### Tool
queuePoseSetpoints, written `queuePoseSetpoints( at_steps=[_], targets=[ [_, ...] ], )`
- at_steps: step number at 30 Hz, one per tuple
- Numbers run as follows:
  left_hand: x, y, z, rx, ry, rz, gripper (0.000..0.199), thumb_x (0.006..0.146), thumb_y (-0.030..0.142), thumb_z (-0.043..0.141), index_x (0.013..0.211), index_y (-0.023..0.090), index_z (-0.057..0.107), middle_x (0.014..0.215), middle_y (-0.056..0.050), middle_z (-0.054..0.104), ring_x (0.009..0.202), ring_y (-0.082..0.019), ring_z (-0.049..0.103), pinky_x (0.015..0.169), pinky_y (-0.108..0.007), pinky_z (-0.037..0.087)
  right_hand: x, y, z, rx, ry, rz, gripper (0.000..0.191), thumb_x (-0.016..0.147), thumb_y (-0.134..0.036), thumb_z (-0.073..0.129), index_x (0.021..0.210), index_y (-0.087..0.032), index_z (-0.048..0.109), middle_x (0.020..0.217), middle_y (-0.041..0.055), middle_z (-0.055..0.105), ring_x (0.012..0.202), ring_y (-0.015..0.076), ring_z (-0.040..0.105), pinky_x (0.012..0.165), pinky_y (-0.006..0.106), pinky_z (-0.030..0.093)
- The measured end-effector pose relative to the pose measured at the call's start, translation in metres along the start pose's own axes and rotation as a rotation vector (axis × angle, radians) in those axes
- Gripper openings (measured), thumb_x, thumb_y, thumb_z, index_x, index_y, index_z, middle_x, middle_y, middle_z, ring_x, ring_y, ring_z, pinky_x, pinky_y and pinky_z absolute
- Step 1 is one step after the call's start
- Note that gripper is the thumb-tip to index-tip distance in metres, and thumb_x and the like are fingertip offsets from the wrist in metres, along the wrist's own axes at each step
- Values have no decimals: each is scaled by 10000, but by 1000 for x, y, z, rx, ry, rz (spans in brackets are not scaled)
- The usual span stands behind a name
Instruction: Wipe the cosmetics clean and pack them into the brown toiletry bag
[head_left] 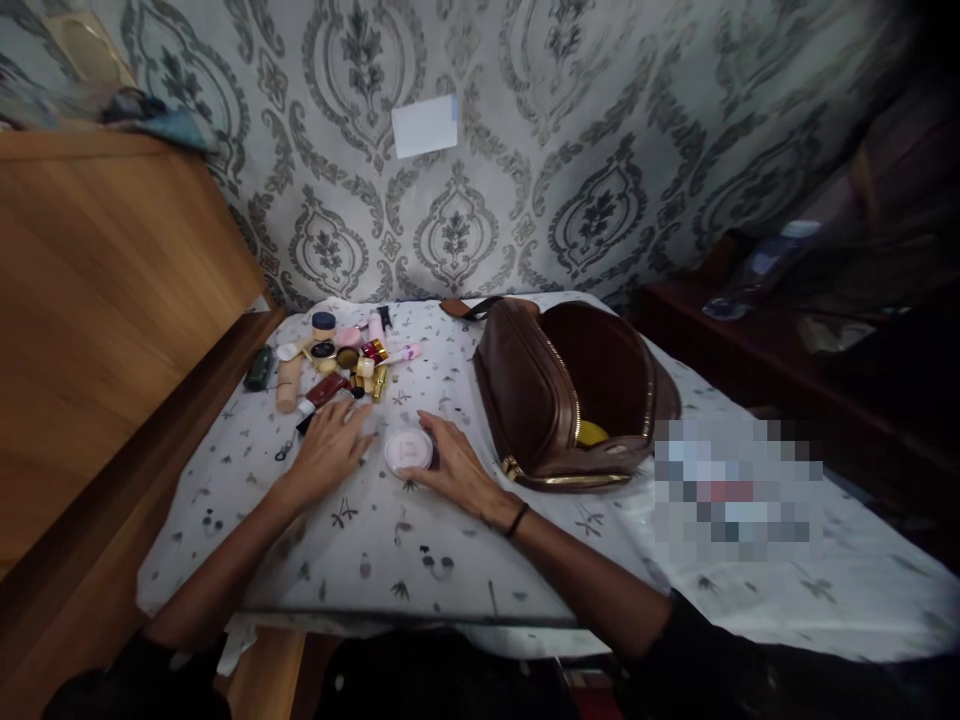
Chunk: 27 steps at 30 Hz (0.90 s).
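My right hand (456, 468) grips a small round compact (409, 452) with a pale pink top and clear rim, thumb and fingers at its right side. To its left, my left hand (330, 446) is open above the cloth, fingers loosely spread, beside a dark red rectangular case (327, 389). Past it lies a cluster of cosmetics: a beige tube (288, 385), a jar with a dark blue lid (324, 325), a gold tube (381, 382) and a pink tube (405, 353). Right of my hands sits a brown bag (517, 390), unzipped, with something yellow (591, 432) inside.
A white patterned cloth (465, 570) covers the table. Wooden furniture (105, 300) rises along the left side, and a patterned wall (480, 170) stands behind. A blurred-out patch (739, 495) covers something at right. Farther right, a clear bottle (765, 265) lies on a dark surface.
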<state>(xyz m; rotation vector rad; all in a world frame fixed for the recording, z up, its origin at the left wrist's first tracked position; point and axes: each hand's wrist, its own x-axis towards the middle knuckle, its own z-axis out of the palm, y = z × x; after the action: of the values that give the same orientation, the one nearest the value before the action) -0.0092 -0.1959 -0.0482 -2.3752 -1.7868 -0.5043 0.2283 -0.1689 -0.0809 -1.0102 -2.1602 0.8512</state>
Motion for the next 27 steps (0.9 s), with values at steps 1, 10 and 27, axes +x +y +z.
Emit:
queuePoseSetpoints(
  at_steps=[1,10,27],
  targets=[
    [-3,-6,6,-1,-20,-13,384,955,327,459,1282,178,591,1264,-145,602,1207,-316,525,1035,-506,451,1,0,1,-25,-31,15,906,752,-441,784,1491,-147,349,1434,206,496,1341,355,452,1100,534,375],
    [-1,7,-4,-322,83,-35,262,974,328,448,1055,193,659,982,-76,667,959,-235,626,874,-369,510,5,1,4,-18,-49,29,1112,675,-291,846,1567,-208,188,1360,158,588,1282,351,507,1065,518,366],
    [18,48,14,-304,-32,146,310,979,214,436,1151,187,692,1030,-91,591,1006,-239,563,893,-386,491,6,6,6,41,-21,33,1226,644,-325,869,1578,-160,94,1215,147,648,1139,303,604,952,424,455]
  ],
)
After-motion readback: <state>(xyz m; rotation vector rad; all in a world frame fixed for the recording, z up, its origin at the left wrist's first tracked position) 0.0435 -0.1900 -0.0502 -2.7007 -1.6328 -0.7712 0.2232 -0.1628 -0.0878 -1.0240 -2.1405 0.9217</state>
